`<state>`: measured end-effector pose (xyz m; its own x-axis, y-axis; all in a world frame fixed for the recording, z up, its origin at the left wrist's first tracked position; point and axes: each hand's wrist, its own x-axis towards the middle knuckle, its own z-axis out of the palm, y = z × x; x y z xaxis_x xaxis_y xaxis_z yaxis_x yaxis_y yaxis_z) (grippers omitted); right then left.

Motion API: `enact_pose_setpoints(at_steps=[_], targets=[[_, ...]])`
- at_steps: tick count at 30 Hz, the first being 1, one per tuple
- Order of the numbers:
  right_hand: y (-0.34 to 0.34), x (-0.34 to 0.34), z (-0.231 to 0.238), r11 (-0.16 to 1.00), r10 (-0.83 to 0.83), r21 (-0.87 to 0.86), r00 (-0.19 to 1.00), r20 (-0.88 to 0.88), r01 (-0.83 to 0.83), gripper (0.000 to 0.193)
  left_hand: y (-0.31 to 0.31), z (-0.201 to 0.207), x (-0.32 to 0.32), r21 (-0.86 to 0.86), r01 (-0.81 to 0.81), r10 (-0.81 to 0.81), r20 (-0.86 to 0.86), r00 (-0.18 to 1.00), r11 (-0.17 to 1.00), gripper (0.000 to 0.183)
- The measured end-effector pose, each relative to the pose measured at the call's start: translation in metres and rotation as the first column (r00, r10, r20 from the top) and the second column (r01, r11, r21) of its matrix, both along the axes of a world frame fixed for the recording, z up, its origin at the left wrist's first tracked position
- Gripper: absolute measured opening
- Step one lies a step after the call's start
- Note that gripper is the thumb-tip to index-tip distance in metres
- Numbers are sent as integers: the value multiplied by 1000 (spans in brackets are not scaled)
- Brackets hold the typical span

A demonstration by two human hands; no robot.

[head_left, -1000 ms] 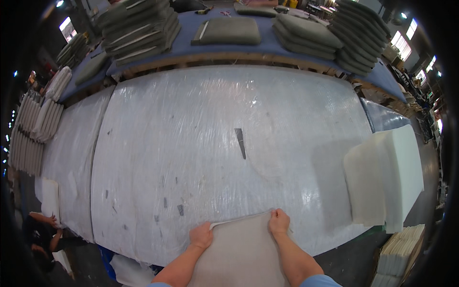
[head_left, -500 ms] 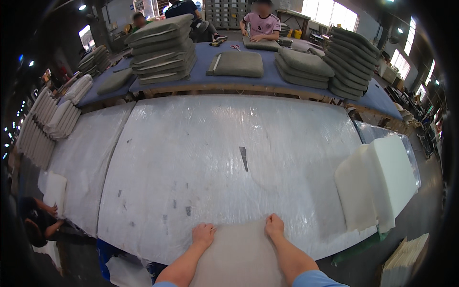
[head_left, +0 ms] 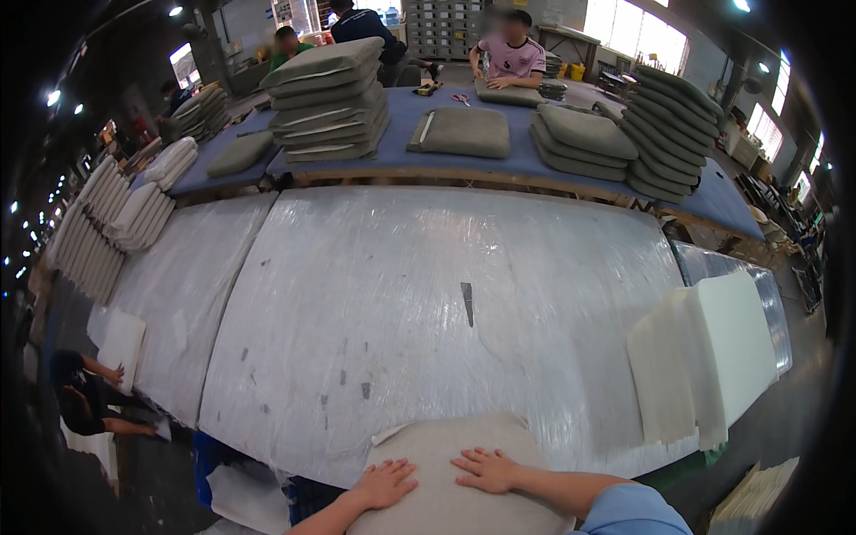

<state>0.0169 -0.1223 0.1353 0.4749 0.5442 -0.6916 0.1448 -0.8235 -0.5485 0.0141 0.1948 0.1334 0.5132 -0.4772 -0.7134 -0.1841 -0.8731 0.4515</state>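
Observation:
A light beige fabric-covered cushion [head_left: 446, 438] lies at the near edge of the plastic-wrapped table [head_left: 401, 294], its lower part running out of the picture. My left hand [head_left: 385, 484] rests flat on its left side, fingers spread. On the right half of the same cushion my right hand [head_left: 489, 469] lies palm down, fingers stretched out toward the middle. Nothing is gripped by either hand. A small fold of cloth shows at the cushion's far left corner.
White foam pads with beige cloth [head_left: 704, 357] stand at the table's right. Behind, a blue table [head_left: 406, 116] bears stacks of grey-green cushions [head_left: 325, 107]. A co-worker [head_left: 85, 392] handles a white pad at far left; another person [head_left: 513, 58] works across the blue table.
Both hands have let go of the cushion's far edge, come nearer and flattened onto its top. The view has shifted slightly. The co-worker at left has lowered one arm.

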Motion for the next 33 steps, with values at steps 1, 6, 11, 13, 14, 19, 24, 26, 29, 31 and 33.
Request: enact_pose_setpoints(at_steps=[1,6,11,13,14,19,24,26,29,31,33], targets=[[-3,7,-12,1000,-15,-7,1000,6,15,81,0,-10,8,13,-23,23,15,1000,1000,71],[-17,45,-66,999,-54,5,998,-21,54,81,17,-45,48,-209,-290,285,-52,957,934,63],[-60,57,-80,987,-158,29,984,-83,161,82,50,-26,27,-365,-616,565,-248,787,698,49],[-98,51,-68,986,-148,64,984,-97,154,82,71,-14,7,-469,-609,548,-277,789,639,45],[-116,43,-54,976,-201,53,969,-145,211,80,80,-3,-13,-426,-779,658,-425,622,460,38],[-168,-23,70,609,-743,81,604,-289,789,64,42,131,-94,-670,-741,850,-362,382,47,40],[-125,-85,84,-452,-659,319,-72,-748,833,61,6,96,-85,-842,-524,991,92,97,129,30],[-107,-89,73,-595,-673,374,-187,-716,711,61,0,114,-58,-864,-477,986,118,115,159,28],[-104,-64,67,-625,-698,524,-114,-707,579,63,10,115,-19,-826,-476,943,188,275,303,27],[-98,-44,88,-458,-818,612,-35,-574,644,65,10,127,8,-811,-332,862,369,347,481,22],[-94,-41,117,-106,-970,715,85,-226,691,54,4,150,21,-682,-118,669,646,367,722,18]])
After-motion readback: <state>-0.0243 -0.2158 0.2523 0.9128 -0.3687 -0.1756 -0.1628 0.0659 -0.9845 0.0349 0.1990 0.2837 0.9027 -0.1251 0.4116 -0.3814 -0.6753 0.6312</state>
